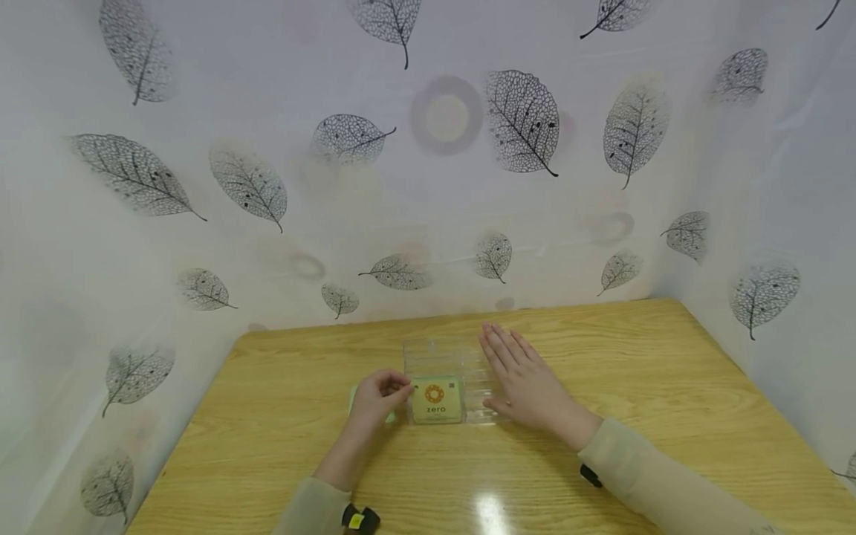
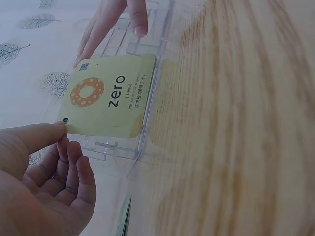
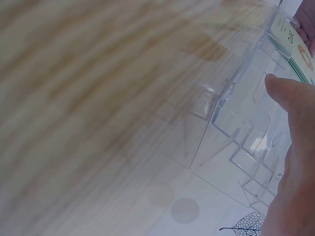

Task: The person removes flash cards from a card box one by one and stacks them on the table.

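Note:
A pale yellow flash card (image 1: 437, 401) printed "zero", with an orange dotted ring, lies on the left part of a clear plastic tray (image 2: 162, 37). At its punched corner, my left hand (image 1: 380, 397) pinches the card between thumb and index finger; the other fingers curl loosely below. My right hand (image 1: 528, 383) rests over the right side of the tray, fingers straight and thumb apart. In the right wrist view, green card edges (image 3: 298, 70) show beneath the top card, next to the tray's divided compartments.
A light green card (image 1: 352, 400) lies on the table left of the tray, partly behind my left hand; its edge (image 2: 124, 216) shows in the left wrist view. The wooden table (image 1: 281, 416) meets a leaf-patterned curtain (image 1: 441, 193) at the back and sides.

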{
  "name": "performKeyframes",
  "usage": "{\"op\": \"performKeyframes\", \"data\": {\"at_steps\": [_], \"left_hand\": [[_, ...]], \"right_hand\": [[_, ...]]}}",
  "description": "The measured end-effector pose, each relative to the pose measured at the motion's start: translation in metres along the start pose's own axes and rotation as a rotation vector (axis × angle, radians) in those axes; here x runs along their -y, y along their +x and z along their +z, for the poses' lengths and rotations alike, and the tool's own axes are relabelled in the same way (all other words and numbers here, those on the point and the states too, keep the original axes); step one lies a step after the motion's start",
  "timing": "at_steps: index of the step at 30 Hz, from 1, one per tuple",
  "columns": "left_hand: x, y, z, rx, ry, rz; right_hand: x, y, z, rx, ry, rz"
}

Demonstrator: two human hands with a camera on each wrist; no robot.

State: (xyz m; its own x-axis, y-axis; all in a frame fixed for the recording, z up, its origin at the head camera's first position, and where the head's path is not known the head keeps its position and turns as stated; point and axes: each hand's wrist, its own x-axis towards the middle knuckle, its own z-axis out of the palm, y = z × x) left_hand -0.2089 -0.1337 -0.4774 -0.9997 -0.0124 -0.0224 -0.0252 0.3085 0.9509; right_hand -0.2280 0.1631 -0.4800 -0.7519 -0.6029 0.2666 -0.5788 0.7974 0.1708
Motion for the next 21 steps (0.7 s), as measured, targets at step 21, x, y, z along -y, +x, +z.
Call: {"op": "performKeyframes", "data": {"at_steps": [21], "left_hand": [[0.0031, 0.0010, 0.0002, -0.001, -0.006, 0.012]], "right_hand": [[0.0004, -0.0015, 0.0005, -0.042, 0.002, -0.011]]}}
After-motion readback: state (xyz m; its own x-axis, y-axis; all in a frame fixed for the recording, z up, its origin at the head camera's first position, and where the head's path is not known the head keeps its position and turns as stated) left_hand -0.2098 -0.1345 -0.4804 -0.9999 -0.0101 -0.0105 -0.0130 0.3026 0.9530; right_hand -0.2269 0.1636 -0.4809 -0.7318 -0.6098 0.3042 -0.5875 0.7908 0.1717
